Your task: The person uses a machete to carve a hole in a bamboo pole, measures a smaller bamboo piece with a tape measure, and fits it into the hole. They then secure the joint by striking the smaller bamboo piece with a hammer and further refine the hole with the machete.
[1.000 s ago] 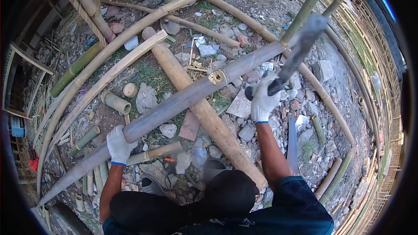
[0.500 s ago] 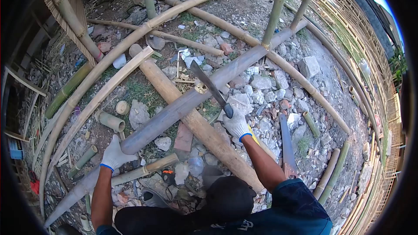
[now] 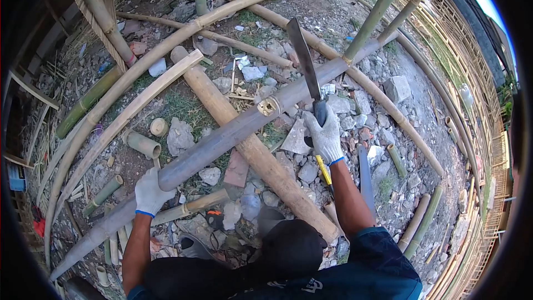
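My left hand (image 3: 151, 191), in a white work glove with a blue cuff, grips a long dark grey bamboo pole (image 3: 216, 142) that slants across the view. In my right hand (image 3: 325, 134), gloved likewise, is the black handle of a machete (image 3: 305, 58). Its broad blade points up and away, raised just right of a cut notch (image 3: 268, 106) with pale, ragged edges in the pole. A thicker tan bamboo pole (image 3: 272, 166) passes crosswise beneath the dark one. Toward the far end of the dark pole, two bamboo posts (image 3: 371, 23) stand up from it.
Broken stone and rubble cover the ground. A handsaw (image 3: 366, 175) and a yellow-handled tool (image 3: 323, 170) lie right of the crossing. Short bamboo offcuts (image 3: 142, 144) lie at left. Long curved bamboo (image 3: 161, 53) arches across the far side. A person's dark cap (image 3: 293, 243) shows below.
My right hand has raised the machete off the notch, up and to the right, leaving the notch in plain view. My left hand keeps its grip on the pole.
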Demonstrator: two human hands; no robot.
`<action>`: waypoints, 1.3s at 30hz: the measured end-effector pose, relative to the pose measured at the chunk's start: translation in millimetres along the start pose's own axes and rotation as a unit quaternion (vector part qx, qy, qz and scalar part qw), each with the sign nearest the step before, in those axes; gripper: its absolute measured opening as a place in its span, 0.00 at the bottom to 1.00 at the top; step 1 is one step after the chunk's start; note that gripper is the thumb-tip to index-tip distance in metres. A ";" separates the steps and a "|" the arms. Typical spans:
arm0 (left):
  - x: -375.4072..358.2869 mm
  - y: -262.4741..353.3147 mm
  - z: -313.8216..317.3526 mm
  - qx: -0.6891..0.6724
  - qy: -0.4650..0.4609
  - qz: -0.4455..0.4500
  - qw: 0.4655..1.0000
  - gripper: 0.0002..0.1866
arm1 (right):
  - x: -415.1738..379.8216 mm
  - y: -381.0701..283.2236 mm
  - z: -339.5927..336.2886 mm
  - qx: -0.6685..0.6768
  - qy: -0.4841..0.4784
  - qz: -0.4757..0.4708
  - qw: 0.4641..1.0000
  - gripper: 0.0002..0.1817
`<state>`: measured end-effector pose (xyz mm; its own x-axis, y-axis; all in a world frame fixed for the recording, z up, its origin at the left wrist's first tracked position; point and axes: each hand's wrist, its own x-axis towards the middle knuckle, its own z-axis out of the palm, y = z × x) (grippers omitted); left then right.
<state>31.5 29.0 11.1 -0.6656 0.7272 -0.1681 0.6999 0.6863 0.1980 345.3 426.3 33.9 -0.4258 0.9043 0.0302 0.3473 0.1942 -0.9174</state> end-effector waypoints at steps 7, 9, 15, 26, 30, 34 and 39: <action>-4.0 1.9 6.5 0.024 0.017 -0.011 0.999 0.40 | -28.8 16.6 28.8 -0.101 0.024 -0.100 0.990 0.14; -10.3 1.0 10.6 0.028 0.038 -0.004 0.999 0.39 | -35.4 10.8 29.5 -0.061 0.022 -0.078 0.995 0.12; -10.6 8.8 11.2 0.044 0.053 -0.010 0.998 0.40 | -31.8 52.0 36.6 -0.099 0.003 -0.158 0.982 0.11; -13.0 5.4 17.1 0.045 0.061 -0.011 0.997 0.42 | -59.8 -19.1 41.0 -0.127 -0.029 -0.279 0.952 0.20; -18.1 4.8 16.0 0.060 0.050 -0.012 0.997 0.41 | -61.0 58.1 48.3 -0.198 -0.044 -0.215 0.955 0.17; -14.6 6.0 15.9 0.049 0.061 -0.011 0.997 0.41 | -58.5 39.8 44.3 -0.278 -0.104 -0.113 0.948 0.16; -11.7 9.6 17.0 0.070 0.078 -0.014 0.994 0.41 | -65.8 -24.9 54.7 -0.120 -0.008 -0.237 0.964 0.13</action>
<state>50.5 27.3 -1.5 -0.7099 0.7041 -0.0184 0.7023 0.7096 0.0567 318.9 341.2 33.0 -0.5968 0.6869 0.4147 0.2930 0.6677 -0.6843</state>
